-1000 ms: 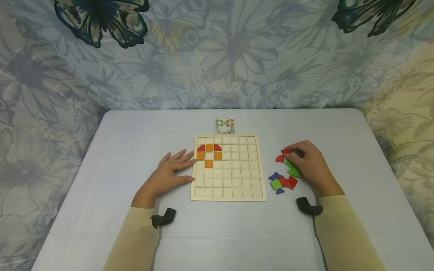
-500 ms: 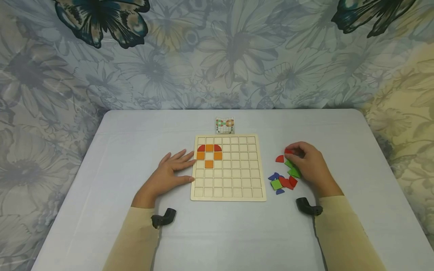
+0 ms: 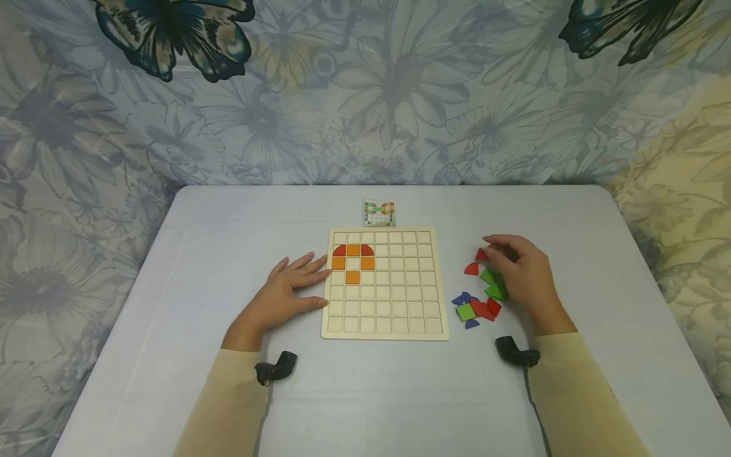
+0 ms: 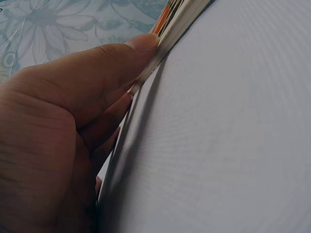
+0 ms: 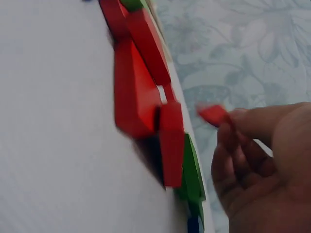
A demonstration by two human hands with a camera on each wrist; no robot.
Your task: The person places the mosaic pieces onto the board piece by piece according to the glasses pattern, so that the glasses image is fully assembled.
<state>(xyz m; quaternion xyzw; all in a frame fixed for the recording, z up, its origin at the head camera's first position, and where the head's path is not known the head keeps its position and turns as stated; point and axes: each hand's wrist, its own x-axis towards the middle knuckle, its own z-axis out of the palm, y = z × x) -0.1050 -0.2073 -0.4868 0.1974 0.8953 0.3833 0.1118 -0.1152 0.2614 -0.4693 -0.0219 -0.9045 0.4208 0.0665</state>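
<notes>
My left hand (image 3: 291,289) lies spread on the white table, its fingertips and thumb against the left edge of the wooden grid board (image 3: 394,333). In the left wrist view the thumb (image 4: 143,42) touches the board's side. Orange squares (image 3: 353,249) and red rounded pieces (image 3: 367,251) fill some cells at the board's upper left. Right of the board, my right hand (image 3: 525,270) pinches a small red piece (image 5: 214,114) between thumb and fingers, above the loose pile. A red quarter-round piece (image 3: 471,269) and green pieces (image 3: 495,291) lie just below that hand.
More loose pieces lie nearer me: a green square (image 3: 465,311), blue pieces (image 3: 471,324) and red ones (image 3: 484,309). Behind the board is a small pattern card (image 3: 379,212). The table (image 3: 257,216) meets a flower-patterned wall covering (image 3: 365,127) at the back.
The red piece in my right hand has turned between the fingers, and that hand has shifted and rolled slightly. My left hand and the pieces on the board stay where they were.
</notes>
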